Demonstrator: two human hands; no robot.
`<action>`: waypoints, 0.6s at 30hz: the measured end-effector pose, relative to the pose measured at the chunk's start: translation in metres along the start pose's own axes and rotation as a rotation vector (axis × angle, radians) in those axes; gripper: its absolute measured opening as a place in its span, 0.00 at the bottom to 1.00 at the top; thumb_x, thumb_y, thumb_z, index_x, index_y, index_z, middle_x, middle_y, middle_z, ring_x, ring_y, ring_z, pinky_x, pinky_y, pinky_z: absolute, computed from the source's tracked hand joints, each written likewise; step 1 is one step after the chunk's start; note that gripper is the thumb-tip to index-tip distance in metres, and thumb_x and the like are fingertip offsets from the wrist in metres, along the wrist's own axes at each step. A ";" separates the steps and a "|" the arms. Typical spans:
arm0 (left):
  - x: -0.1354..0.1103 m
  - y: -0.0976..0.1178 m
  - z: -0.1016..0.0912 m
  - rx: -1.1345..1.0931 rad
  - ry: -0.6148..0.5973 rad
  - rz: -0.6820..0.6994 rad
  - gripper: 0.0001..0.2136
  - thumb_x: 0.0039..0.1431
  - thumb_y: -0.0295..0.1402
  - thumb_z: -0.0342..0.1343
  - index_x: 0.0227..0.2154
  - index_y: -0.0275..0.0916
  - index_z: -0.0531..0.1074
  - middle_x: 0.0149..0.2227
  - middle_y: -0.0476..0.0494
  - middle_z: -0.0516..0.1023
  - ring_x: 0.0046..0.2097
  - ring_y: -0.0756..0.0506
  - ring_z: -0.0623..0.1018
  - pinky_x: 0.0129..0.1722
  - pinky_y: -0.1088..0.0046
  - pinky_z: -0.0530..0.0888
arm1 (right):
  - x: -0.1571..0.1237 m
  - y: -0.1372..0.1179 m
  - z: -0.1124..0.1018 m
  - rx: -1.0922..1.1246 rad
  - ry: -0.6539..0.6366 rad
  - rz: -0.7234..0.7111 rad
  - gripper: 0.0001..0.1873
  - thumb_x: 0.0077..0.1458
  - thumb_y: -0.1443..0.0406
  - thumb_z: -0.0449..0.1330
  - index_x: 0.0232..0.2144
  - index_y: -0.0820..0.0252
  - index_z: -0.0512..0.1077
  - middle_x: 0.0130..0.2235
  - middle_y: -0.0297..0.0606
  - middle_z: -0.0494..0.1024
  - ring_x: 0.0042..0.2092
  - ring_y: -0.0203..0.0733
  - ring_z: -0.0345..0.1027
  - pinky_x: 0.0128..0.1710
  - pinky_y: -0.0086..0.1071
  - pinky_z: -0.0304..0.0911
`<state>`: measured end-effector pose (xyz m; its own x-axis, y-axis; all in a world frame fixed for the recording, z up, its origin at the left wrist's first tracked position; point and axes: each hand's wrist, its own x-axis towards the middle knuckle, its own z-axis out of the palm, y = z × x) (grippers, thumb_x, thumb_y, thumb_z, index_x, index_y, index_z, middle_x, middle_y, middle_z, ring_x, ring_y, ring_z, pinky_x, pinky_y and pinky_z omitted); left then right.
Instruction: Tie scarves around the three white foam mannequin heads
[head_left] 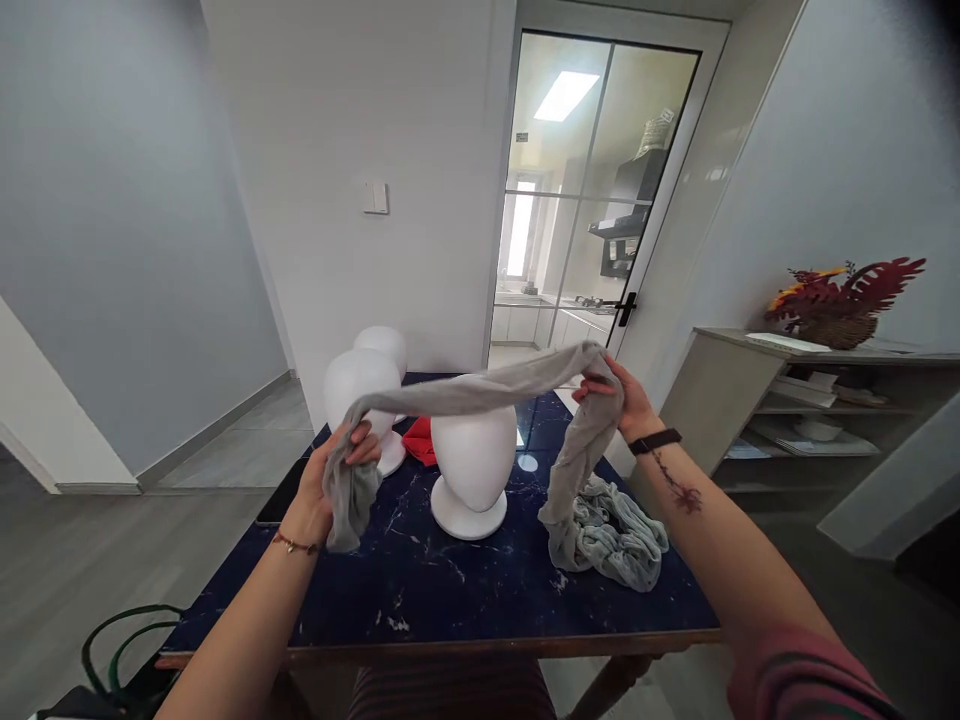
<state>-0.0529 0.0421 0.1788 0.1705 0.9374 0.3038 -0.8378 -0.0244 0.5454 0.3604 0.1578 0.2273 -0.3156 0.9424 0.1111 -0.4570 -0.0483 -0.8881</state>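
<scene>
A long grey scarf is stretched between my two hands, passing across the upper part of a white mannequin head. My left hand is closed around the scarf near one end, and a short tail hangs below the fingers. On the other side, my right hand grips it higher up. From there the cloth drops to a loose heap on the dark blue marbled table. Whether the scarf touches the head, I cannot tell.
Two more white mannequin heads stand at the table's back left. A red cloth lies behind the middle head. A dark flat object rests at the left edge. To the right is a shelf unit with a flower basket.
</scene>
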 end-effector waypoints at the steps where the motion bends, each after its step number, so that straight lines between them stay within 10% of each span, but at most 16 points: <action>1: 0.012 0.001 0.007 -0.022 -0.009 0.023 0.06 0.60 0.23 0.48 0.28 0.35 0.67 0.25 0.52 0.66 0.20 0.58 0.64 0.22 0.83 0.65 | 0.011 -0.003 0.005 0.040 -0.039 -0.021 0.17 0.59 0.53 0.51 0.25 0.56 0.67 0.14 0.26 0.60 0.22 0.34 0.64 0.30 0.30 0.66; 10: 0.107 -0.018 -0.009 -0.020 0.301 -0.075 0.08 0.62 0.25 0.45 0.30 0.34 0.68 0.21 0.52 0.66 0.18 0.58 0.64 0.17 0.87 0.65 | 0.087 0.024 0.012 0.122 -0.031 0.166 0.21 0.65 0.55 0.42 0.36 0.61 0.69 0.24 0.33 0.75 0.23 0.32 0.66 0.27 0.25 0.67; 18: 0.071 -0.038 -0.063 0.168 0.381 -0.279 0.09 0.57 0.19 0.45 0.24 0.34 0.65 0.15 0.57 0.58 0.12 0.59 0.56 0.09 0.87 0.56 | 0.050 0.073 -0.035 -0.071 0.067 0.533 0.12 0.62 0.64 0.50 0.32 0.66 0.68 0.20 0.34 0.73 0.19 0.31 0.65 0.20 0.24 0.65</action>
<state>-0.0420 0.1319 0.1303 0.1484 0.9757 -0.1612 -0.6865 0.2189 0.6934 0.3403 0.2132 0.1519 -0.4334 0.8127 -0.3894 -0.1900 -0.5048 -0.8421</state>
